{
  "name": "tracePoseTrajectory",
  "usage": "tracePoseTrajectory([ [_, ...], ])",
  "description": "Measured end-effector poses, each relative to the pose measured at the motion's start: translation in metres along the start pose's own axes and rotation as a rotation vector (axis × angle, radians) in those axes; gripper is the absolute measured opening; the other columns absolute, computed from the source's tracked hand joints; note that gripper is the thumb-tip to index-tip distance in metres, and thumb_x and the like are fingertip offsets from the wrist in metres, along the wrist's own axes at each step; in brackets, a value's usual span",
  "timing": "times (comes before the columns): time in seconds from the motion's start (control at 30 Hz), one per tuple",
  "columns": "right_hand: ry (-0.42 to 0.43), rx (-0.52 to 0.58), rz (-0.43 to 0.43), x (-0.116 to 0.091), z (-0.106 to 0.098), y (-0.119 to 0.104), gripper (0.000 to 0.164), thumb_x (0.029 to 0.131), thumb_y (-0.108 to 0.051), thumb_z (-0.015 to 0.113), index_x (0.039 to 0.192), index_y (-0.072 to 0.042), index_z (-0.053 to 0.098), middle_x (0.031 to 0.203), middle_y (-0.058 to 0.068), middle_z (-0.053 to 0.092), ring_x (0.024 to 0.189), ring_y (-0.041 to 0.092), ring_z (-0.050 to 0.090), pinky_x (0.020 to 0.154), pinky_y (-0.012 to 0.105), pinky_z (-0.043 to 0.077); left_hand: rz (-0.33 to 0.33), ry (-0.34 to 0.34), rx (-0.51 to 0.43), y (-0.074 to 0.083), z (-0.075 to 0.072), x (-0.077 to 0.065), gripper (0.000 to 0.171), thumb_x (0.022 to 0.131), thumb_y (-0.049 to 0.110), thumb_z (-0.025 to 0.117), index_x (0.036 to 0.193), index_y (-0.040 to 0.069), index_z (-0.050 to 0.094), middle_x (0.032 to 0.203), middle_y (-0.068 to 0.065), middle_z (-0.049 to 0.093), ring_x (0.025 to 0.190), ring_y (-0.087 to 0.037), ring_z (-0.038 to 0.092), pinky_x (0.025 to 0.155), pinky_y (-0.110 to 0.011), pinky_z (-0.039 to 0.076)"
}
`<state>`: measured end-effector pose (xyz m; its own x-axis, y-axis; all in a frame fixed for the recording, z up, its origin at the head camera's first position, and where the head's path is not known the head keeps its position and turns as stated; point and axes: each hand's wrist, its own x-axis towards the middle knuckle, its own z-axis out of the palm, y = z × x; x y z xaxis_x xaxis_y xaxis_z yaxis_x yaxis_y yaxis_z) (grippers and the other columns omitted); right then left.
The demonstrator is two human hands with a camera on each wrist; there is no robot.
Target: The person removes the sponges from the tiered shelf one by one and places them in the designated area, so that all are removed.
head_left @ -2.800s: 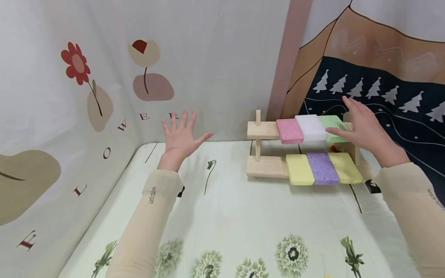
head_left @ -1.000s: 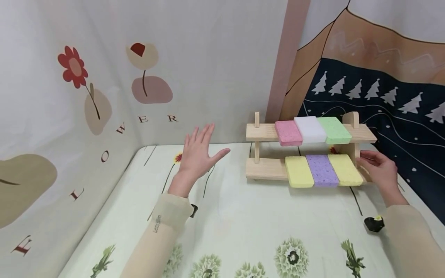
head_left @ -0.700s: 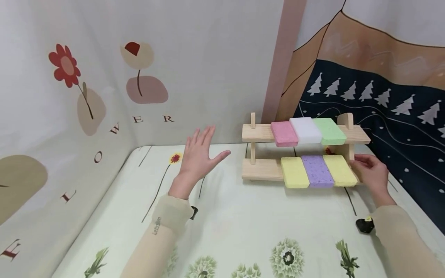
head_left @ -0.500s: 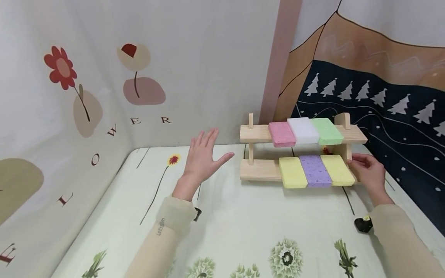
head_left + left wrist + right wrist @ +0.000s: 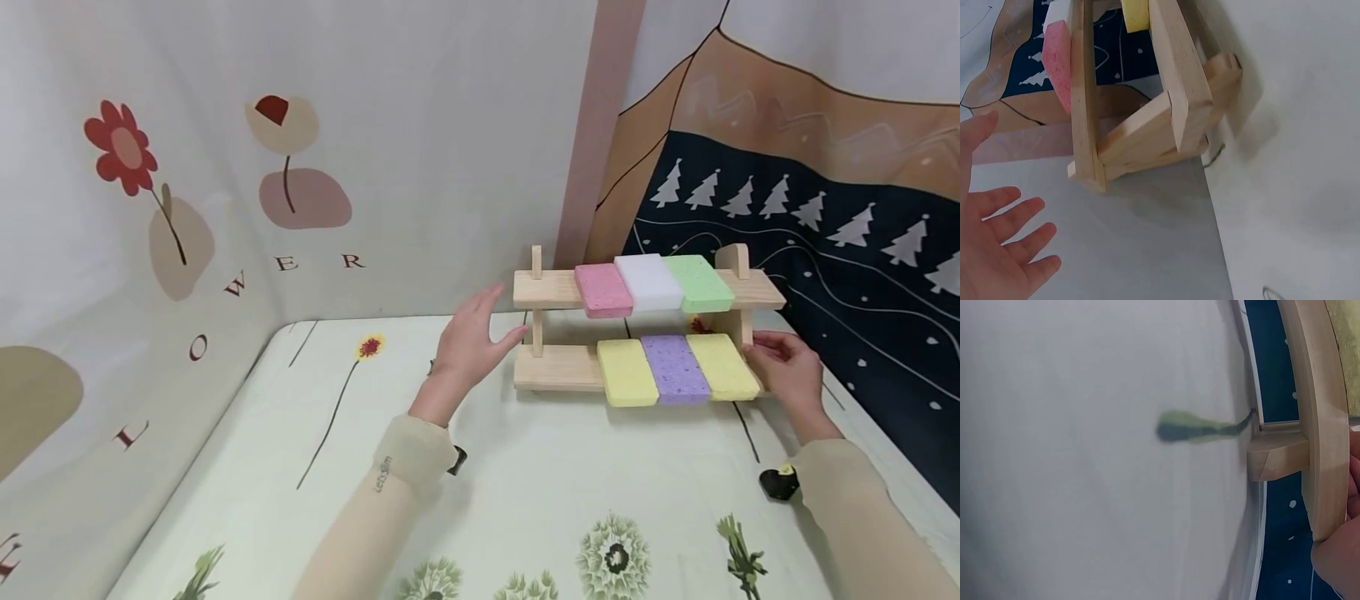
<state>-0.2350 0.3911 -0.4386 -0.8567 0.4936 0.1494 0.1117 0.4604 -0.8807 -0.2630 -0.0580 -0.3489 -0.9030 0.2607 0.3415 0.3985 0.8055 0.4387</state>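
A two-tier wooden rack stands at the back of the cloth-covered table. On its upper board lie a pink sponge, a white sponge and a green sponge. The lower board carries a yellow sponge, a purple sponge and another yellow sponge. My right hand grips the right end of the lower board, thumb on one face and fingers on the other in the right wrist view. My left hand, fingers spread, is just off the rack's left end; the left wrist view shows it apart.
Behind the rack hangs a printed curtain with flowers and letters, turning dark blue with trees on the right. The white tablecloth has printed plants and spreads in front of the rack. A black device sits by my right wrist.
My right hand has come down from over the upper board and taken hold of the lower board's right end. My left hand has moved right, close to the rack. The sponges stay in place.
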Motion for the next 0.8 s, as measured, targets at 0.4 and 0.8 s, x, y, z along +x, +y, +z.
tracePoseTrajectory([
  [0.4,-0.011,0.003,0.007,-0.002,0.0,-0.002,0.021,0.094,-0.028,0.068,0.112,-0.017,0.064,0.084,-0.034,0.05,0.079,-0.017,0.049,0.066,-0.002,0.043,-0.109,-0.001,-0.222,0.014,0.023,0.013,0.067,0.091,0.051,0.068,0.148,0.023,0.048,0.147,0.0,0.056,0.136,-0.022,0.052,0.11,-0.044,0.048],
  [0.8,-0.01,0.017,0.014,-0.002,-0.001,-0.005,0.014,0.093,-0.027,0.069,0.099,-0.035,0.059,0.082,-0.034,0.051,0.078,-0.016,0.05,0.065,-0.002,0.043,-0.145,-0.006,-0.495,0.028,0.047,0.023,0.063,0.09,0.043,0.073,0.144,0.018,0.053,0.138,-0.003,0.064,0.123,-0.022,0.064,0.103,-0.038,0.055],
])
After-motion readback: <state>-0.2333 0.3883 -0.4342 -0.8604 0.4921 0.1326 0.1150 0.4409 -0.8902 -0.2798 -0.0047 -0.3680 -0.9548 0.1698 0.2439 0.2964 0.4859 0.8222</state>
